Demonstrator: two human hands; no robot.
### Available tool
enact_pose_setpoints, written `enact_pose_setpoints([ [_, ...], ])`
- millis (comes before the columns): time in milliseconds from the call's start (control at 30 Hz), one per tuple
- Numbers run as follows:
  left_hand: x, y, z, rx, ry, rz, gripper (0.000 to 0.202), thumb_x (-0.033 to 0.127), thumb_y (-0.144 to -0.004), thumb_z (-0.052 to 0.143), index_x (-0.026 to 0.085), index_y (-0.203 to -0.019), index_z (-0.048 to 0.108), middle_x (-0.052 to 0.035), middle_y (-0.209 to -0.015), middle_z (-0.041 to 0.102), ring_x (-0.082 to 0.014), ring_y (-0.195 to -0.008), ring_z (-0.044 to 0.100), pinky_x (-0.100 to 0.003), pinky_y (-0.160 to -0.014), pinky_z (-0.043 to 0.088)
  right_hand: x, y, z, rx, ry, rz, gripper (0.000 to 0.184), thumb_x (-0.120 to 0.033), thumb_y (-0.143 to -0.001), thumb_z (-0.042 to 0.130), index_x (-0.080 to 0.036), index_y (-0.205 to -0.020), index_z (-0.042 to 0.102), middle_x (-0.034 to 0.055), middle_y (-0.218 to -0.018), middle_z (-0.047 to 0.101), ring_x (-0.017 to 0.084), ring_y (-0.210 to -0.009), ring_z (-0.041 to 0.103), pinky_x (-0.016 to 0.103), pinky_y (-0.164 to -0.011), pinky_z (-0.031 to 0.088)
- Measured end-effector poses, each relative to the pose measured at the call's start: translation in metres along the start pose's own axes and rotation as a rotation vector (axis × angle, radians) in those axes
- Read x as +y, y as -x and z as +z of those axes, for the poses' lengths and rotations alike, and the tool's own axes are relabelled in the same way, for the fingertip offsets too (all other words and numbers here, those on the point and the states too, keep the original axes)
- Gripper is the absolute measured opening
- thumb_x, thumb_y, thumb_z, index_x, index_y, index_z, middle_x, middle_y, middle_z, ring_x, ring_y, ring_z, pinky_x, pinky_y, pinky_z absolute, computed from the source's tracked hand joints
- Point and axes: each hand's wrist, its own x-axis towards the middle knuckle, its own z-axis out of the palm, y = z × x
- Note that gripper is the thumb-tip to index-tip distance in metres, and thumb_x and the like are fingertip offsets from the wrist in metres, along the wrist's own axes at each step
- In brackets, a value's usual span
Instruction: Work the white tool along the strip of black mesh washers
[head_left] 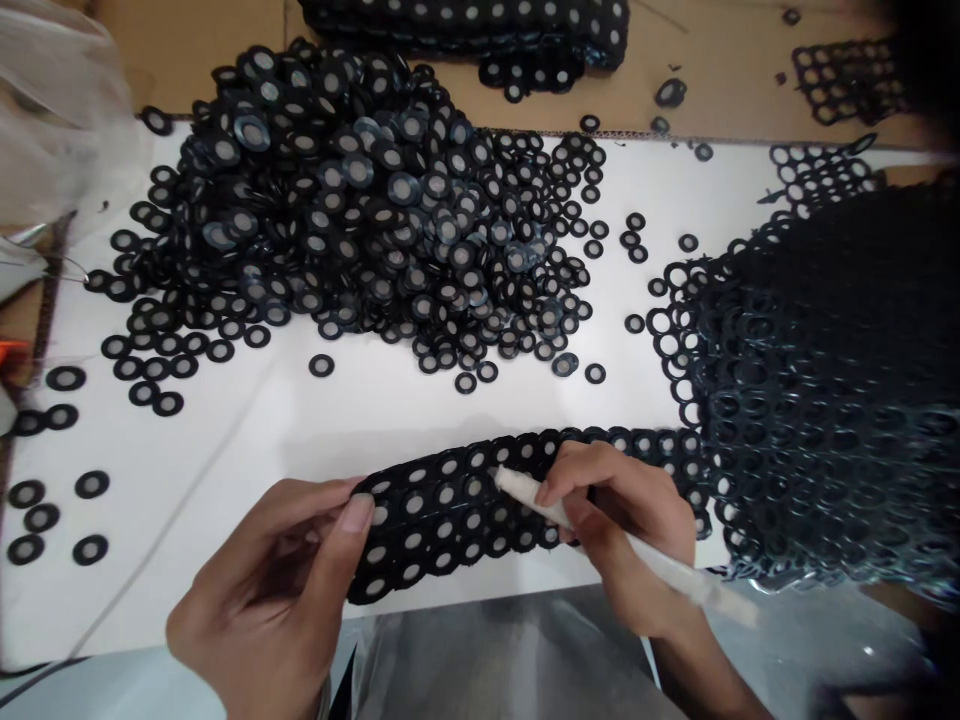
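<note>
A black strip [446,495] with rows of pale round dots lies slantwise near the front of the white board. Its left end is pinched between the thumb and fingers of my left hand [277,580]. In my right hand [619,520] is a white pen-like tool [660,565], gripped as one grips a pencil. The tool's dark, thin tip meets or hovers just over the strip's upper rows; I cannot tell which. The fingers of my right hand cover part of the strip, which runs on to the right.
A big heap of black rings with pale centres [360,210] covers the back of the white board [247,420]. Black perforated sheets [832,370] are stacked at the right. Another dotted black bundle [465,25] lies behind, and a clear plastic bag [60,110] stands at the left.
</note>
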Motion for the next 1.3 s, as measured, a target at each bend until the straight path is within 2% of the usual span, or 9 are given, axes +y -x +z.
enact_pose_setpoints([
  [167,0.003,0.000,0.002,0.001,0.002,-0.008,0.006,0.025,-0.094,0.093,0.029,-0.094,0.088,0.0067,-0.082,0.078,-0.0074,-0.069,0.066,-0.021,-0.065,0.056,0.001,0.001,0.001,0.022,-0.034,0.006,0.031,-0.006,-0.101,0.053,-0.028,-0.103,0.074,-0.0049,-0.082,0.067,0.012,-0.063,0.058,0.030,-0.060,0.043],
  [400,-0.001,0.003,0.001,0.031,0.023,-0.023,0.008,0.025,-0.097,0.092,0.032,-0.095,0.089,0.0063,-0.085,0.078,-0.0065,-0.073,0.064,-0.022,-0.066,0.053,0.004,0.009,-0.001,0.078,-0.197,0.085,0.029,-0.010,-0.105,0.054,-0.029,-0.104,0.076,-0.0038,-0.075,0.059,0.016,-0.061,0.052,0.032,-0.056,0.035],
  [733,0.006,0.000,0.003,0.011,-0.040,-0.028,0.006,0.032,-0.095,0.093,0.031,-0.091,0.089,0.0055,-0.080,0.077,-0.0101,-0.068,0.064,-0.026,-0.063,0.056,0.002,-0.001,0.001,-0.026,0.010,-0.014,0.031,-0.003,-0.099,0.058,-0.028,-0.106,0.076,-0.0042,-0.081,0.067,0.014,-0.066,0.060,0.032,-0.062,0.043],
  [867,0.006,0.000,0.004,0.056,-0.028,-0.032,0.007,0.030,-0.096,0.092,0.030,-0.090,0.088,0.0046,-0.081,0.077,-0.0111,-0.070,0.064,-0.027,-0.063,0.053,0.003,0.004,0.001,0.054,-0.109,0.004,0.029,-0.005,-0.103,0.056,-0.027,-0.103,0.076,-0.0029,-0.080,0.066,0.015,-0.063,0.057,0.033,-0.059,0.040],
  [1000,0.005,-0.001,0.005,0.043,-0.006,-0.030,0.008,0.030,-0.096,0.092,0.030,-0.090,0.087,0.0039,-0.081,0.077,-0.0121,-0.070,0.064,-0.029,-0.062,0.052,0.000,0.014,-0.009,0.153,-0.227,0.114,0.027,-0.009,-0.106,0.055,-0.027,-0.102,0.075,-0.0005,-0.080,0.064,0.018,-0.065,0.053,0.035,-0.059,0.035],
  [1067,0.003,-0.001,0.005,0.048,-0.004,-0.041,0.008,0.032,-0.096,0.093,0.030,-0.091,0.087,0.0032,-0.082,0.077,-0.0128,-0.070,0.064,-0.030,-0.062,0.052,-0.002,0.016,-0.015,0.155,-0.199,0.143,0.028,-0.008,-0.106,0.056,-0.027,-0.102,0.075,-0.0001,-0.081,0.065,0.018,-0.066,0.053,0.034,-0.059,0.035],
  [1200,0.003,0.000,0.006,0.141,-0.004,-0.132,0.010,0.034,-0.094,0.095,0.030,-0.089,0.087,0.0027,-0.084,0.076,-0.0127,-0.073,0.063,-0.032,-0.066,0.051,0.001,0.013,-0.020,0.147,-0.125,0.094,0.030,-0.006,-0.103,0.055,-0.027,-0.102,0.077,-0.0019,-0.077,0.065,0.017,-0.062,0.054,0.033,-0.058,0.037],
  [1300,0.003,0.001,0.007,0.130,0.007,-0.149,0.010,0.036,-0.093,0.096,0.031,-0.091,0.088,0.0028,-0.085,0.075,-0.0127,-0.074,0.063,-0.032,-0.067,0.050,0.006,0.010,-0.019,0.118,-0.096,0.102,0.031,-0.005,-0.102,0.054,-0.027,-0.102,0.077,-0.0033,-0.075,0.064,0.016,-0.058,0.056,0.032,-0.056,0.039],
])
